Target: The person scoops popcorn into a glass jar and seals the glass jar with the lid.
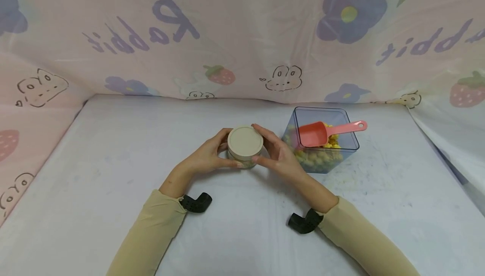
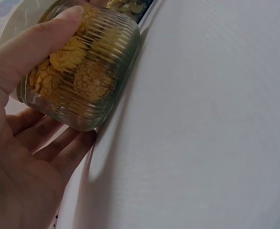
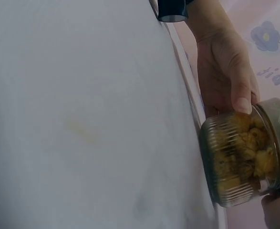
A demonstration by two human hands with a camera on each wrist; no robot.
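Observation:
A ribbed glass jar (image 2: pixel 101 71) stands on the table, filled with yellow dried flower heads. Its round beige lid (image 1: pixel 245 142) sits level on top. My left hand (image 1: pixel 206 156) grips the jar from the left, thumb across the front of the glass and fingers around the far side. From the right, my right hand (image 1: pixel 280 156) holds the lid at its rim, with the thumb in front and the fingers behind. In the right wrist view only bits of the right hand show at the edge, beside the lid.
Right of the jar stands a clear bluish square container (image 1: pixel 320 160) partly filled with similar yellow flowers. A pink scoop (image 1: pixel 314 135) lies in it, its handle sticking out over the right rim. A printed curtain (image 1: pixel 242 36) hangs behind the white table (image 1: pixel 242 234).

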